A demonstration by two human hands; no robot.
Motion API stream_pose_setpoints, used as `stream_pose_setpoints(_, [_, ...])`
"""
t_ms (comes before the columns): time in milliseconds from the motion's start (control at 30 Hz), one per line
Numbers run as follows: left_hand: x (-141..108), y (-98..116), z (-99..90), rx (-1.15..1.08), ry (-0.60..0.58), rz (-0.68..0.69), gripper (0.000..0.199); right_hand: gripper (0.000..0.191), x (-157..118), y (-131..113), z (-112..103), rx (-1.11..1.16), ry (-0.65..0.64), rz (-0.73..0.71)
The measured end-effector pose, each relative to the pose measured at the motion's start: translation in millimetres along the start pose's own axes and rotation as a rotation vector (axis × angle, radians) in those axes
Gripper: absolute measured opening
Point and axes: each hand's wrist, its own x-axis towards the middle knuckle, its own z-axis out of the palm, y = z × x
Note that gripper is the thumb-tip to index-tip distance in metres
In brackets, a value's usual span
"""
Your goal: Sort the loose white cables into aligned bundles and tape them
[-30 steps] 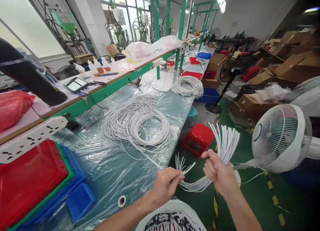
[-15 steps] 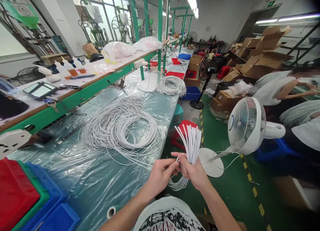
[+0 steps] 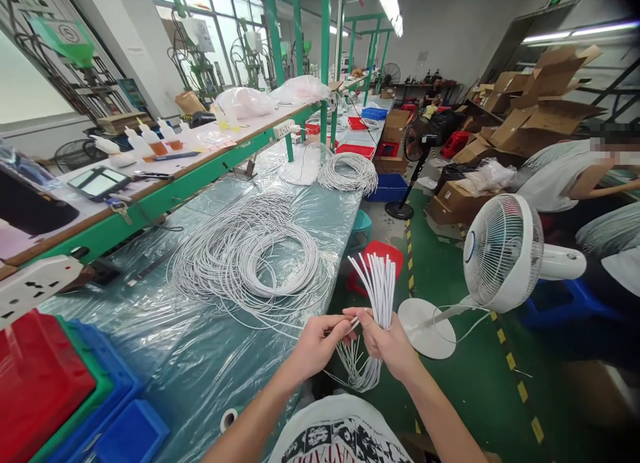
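Note:
White cables stand up in a bundle (image 3: 381, 286) with their ends fanned out, and my right hand (image 3: 387, 339) is wrapped round it. Beside it my left hand (image 3: 320, 343) pinches a thin white cable close to my right fingertips. Below my hands the cables hang in a loop (image 3: 364, 376). Some strands run from there to the large heap of coiled white cable (image 3: 225, 249) on the plastic-covered table (image 3: 200, 363). A round coil (image 3: 349, 172) lies further back on the same table.
A white fan (image 3: 503, 249) stands at the right, near a red stool (image 3: 385, 256). Red, green and blue bins (image 3: 40, 376) are at the lower left. A shelf (image 3: 200, 163) with bottles runs along the left. People sit at the far right.
My left hand has shifted slightly left, away from the bundle, and more loose strands show below my hands. The view has turned a little to the left.

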Motion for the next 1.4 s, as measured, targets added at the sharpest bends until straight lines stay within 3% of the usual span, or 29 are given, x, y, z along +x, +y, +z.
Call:
stream_pose_setpoints(567, [-13.1, -7.6, 0.2, -0.046, 0.123, -0.003, 0.043, 0.059, 7.3, -0.4, 14.7, 0.01, -0.053, -0.025])
stream_pose_setpoints(933, [-16.9, -1.1, -3.7, -0.087, 0.188, 0.026, 0.043, 0.062, 10.6, 0.8, 24.6, 0.016, -0.106, -0.002])
stream_pose_setpoints(1400, [-17.0, -3.8, -2.1, -0.109, 0.198, 0.022, 0.043, 0.062, 10.0, -4.7, 22.4, -0.011, -0.096, -0.022])
